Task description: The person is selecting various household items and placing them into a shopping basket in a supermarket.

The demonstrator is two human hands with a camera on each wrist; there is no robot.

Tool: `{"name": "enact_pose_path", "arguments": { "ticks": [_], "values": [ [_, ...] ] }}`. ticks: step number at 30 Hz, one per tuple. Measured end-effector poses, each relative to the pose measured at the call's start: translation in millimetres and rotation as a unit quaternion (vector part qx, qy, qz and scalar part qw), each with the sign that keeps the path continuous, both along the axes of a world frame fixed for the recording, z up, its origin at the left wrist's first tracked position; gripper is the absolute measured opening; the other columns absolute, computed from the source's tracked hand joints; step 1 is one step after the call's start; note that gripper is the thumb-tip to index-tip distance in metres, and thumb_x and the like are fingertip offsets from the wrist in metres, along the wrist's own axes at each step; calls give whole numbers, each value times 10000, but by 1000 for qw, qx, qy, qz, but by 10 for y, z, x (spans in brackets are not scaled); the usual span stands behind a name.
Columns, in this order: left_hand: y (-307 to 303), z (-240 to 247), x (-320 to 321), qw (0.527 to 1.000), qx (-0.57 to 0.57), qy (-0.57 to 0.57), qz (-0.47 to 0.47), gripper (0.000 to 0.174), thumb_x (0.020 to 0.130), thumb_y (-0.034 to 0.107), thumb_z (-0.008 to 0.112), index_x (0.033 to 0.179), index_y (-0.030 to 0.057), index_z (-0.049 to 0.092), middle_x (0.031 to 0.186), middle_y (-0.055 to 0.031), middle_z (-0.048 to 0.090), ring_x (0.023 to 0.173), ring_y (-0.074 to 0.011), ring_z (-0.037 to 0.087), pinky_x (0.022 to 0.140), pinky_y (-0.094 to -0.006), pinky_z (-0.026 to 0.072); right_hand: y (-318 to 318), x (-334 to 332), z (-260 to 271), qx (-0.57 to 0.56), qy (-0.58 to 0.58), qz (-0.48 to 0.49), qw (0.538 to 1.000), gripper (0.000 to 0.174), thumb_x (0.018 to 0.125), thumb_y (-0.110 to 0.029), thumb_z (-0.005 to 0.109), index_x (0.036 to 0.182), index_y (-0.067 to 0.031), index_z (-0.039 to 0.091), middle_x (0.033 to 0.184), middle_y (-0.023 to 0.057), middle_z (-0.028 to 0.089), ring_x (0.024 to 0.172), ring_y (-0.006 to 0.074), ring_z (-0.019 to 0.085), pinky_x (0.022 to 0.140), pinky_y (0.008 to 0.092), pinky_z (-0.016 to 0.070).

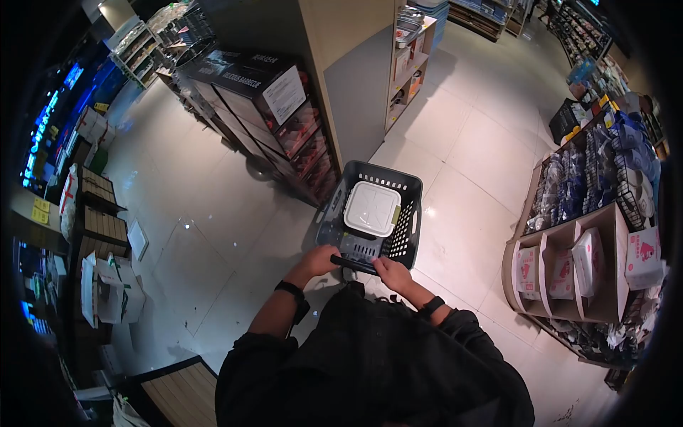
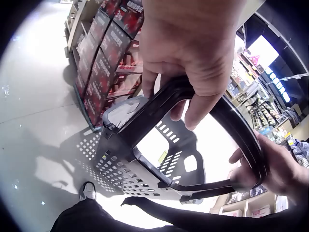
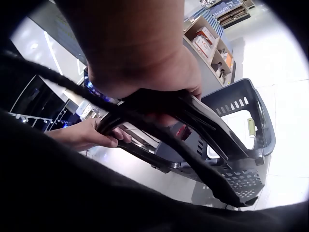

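Note:
A dark grey plastic shopping basket (image 1: 411,186) with slotted walls hangs in front of the person. Inside it lies a white lidded container (image 1: 371,206) with a green clip on its side. The left hand (image 1: 320,261) curls round one end of the black basket handle (image 1: 355,265); in the left wrist view its fingers wrap over the bar from above. At the other end of the handle, the right hand (image 1: 393,274) grips the same bar. The right wrist view shows the right hand (image 3: 149,72) over the handle, its fingertips mostly hidden.
Stacked barbecue boxes (image 1: 245,85) stand beside a tall pillar (image 1: 356,78), close to the basket's far left. Shelving with packets (image 1: 562,274) lines the right side. White cartons (image 1: 117,288) and dark wooden-topped units stand left. Pale tiled floor (image 1: 469,178) runs between them.

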State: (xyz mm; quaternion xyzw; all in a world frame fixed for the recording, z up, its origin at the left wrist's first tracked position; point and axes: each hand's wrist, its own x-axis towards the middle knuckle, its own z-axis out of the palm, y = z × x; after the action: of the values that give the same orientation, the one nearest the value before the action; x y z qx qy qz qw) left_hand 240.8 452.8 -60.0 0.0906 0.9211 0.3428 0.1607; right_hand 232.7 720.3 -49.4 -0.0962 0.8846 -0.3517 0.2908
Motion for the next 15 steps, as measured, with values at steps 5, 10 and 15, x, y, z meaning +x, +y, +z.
{"name": "enact_pose_path", "arguments": {
  "ticks": [5,10,15],
  "values": [
    [53,-49,722,999,33,34,25,220,736,193,740,894,71,648,896,-141,639,910,-352,615,784,-428,499,50,435,101,-28,55,81,995,475,994,-460,350,894,-64,591,848,226,662,793,453,625,767,541,487],
    [215,-180,1382,998,12,0,69,263,719,149,756,935,59,637,931,-130,622,925,-340,614,796,-408,497,158,728,42,-5,73,120,990,477,981,-462,380,879,-67,627,801,208,670,774,445,631,743,537,491],
    [589,-338,2010,997,3,-27,78,263,759,286,721,910,88,637,960,-125,625,991,-339,593,843,-445,483,451,1033,137,1,87,156,984,427,953,-439,450,845,-75,644,732,227,654,743,444,634,702,546,497]
  ]
}}
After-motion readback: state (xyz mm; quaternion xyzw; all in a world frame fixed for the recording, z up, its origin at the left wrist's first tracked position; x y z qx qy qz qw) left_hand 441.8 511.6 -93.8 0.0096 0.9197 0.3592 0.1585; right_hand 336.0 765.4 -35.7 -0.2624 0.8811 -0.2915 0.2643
